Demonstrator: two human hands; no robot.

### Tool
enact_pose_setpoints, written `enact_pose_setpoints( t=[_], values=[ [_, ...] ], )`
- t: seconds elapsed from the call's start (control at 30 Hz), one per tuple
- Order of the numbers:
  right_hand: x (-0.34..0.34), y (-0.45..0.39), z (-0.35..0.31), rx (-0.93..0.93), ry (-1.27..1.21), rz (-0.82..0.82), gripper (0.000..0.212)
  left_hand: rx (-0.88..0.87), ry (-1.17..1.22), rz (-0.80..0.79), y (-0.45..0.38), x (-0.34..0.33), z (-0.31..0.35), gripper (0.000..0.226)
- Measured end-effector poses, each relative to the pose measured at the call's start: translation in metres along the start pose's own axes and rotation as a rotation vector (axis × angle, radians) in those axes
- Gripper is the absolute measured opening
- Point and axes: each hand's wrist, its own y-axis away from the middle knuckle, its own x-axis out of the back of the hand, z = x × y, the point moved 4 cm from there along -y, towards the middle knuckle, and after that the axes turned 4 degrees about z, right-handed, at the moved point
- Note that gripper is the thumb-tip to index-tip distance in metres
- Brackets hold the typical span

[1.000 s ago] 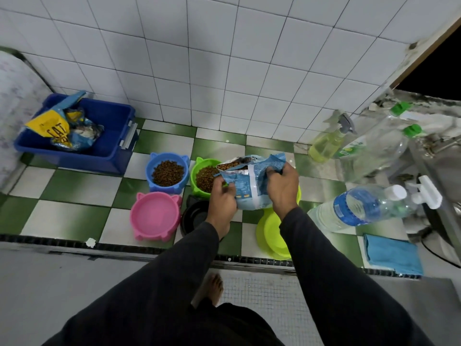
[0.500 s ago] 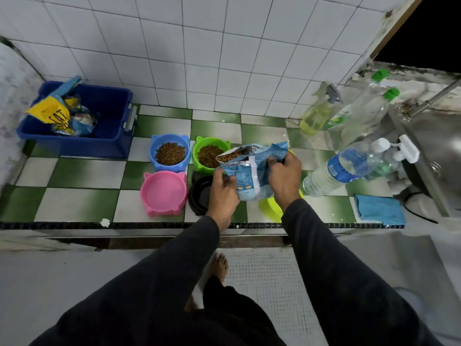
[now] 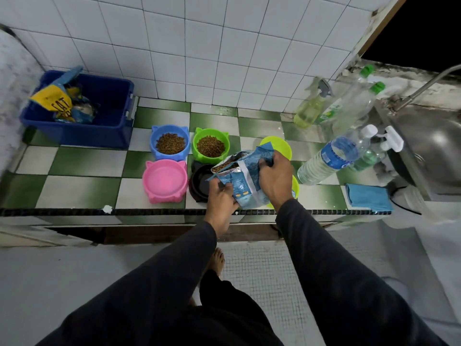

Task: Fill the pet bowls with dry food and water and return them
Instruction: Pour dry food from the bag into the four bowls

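Observation:
An open blue bag of dry food (image 3: 245,179) is held upright over the counter's front edge, kibble showing at its mouth. My left hand (image 3: 220,198) grips its lower left corner and my right hand (image 3: 274,179) grips its upper right side. A blue bowl (image 3: 170,142) and a green bowl (image 3: 210,145) hold kibble. The pink bowl (image 3: 165,181) and the black bowl (image 3: 201,182), partly behind the bag, hold no food. Two lime-yellow bowls (image 3: 279,147) sit behind my right hand, the nearer one mostly hidden.
A blue bin (image 3: 107,113) with food bags stands at the back left. Water bottles (image 3: 331,156), a spray bottle (image 3: 310,108) and a pump bottle crowd the right. A blue cloth (image 3: 368,197) lies near the steel sink (image 3: 429,146). A white scrap sits on the counter edge.
The bag, still in both hands, has come back from over the green bowl toward the counter's front edge and stands more upright. The view has pulled back.

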Motion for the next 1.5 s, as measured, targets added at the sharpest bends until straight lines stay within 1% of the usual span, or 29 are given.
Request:
enact_pose_setpoints(
  t=[0.1, 0.23, 0.4, 0.5, 0.63, 0.9, 1.0, 1.03, 1.13, 1.33, 1.5],
  values=[
    [-0.001, 0.004, -0.001, 0.035, 0.078, -0.016, 0.016, 0.038, 0.028, 0.012, 0.002, 0.002, -0.004, 0.023],
    [-0.002, 0.007, -0.007, 0.093, 0.141, -0.028, 0.016, 0.111, 0.035, 0.029, 0.003, 0.005, -0.008, 0.023],
    [-0.010, 0.007, -0.010, 0.116, 0.203, -0.070, 0.022, 0.182, 0.056, 0.051, 0.002, 0.006, -0.015, 0.024],
    [-0.013, 0.006, -0.010, 0.119, 0.245, -0.104, 0.020, 0.214, 0.070, 0.050, 0.001, 0.009, -0.020, 0.026],
    [-0.020, 0.004, -0.014, 0.154, 0.323, -0.160, 0.005, 0.257, 0.076, 0.048, -0.001, 0.013, -0.023, 0.032],
    [-0.039, -0.003, -0.023, 0.214, 0.440, -0.244, 0.008, 0.335, 0.171, 0.042, -0.008, 0.011, -0.022, 0.030],
    [-0.047, -0.006, -0.025, 0.223, 0.493, -0.290, 0.003, 0.363, 0.195, 0.052, -0.012, 0.012, -0.025, 0.026],
    [-0.050, -0.007, -0.026, 0.226, 0.508, -0.302, 0.004, 0.371, 0.203, 0.056, -0.013, 0.012, -0.026, 0.024],
    [-0.058, -0.010, -0.027, 0.240, 0.539, -0.323, 0.014, 0.392, 0.212, 0.068, -0.018, 0.015, -0.028, 0.022],
    [-0.070, -0.014, -0.029, 0.246, 0.591, -0.357, 0.017, 0.411, 0.223, 0.073, -0.024, 0.017, -0.028, 0.026],
    [-0.077, -0.017, -0.027, 0.251, 0.635, -0.382, 0.019, 0.429, 0.244, 0.079, -0.025, 0.016, -0.030, 0.024]
  ],
)
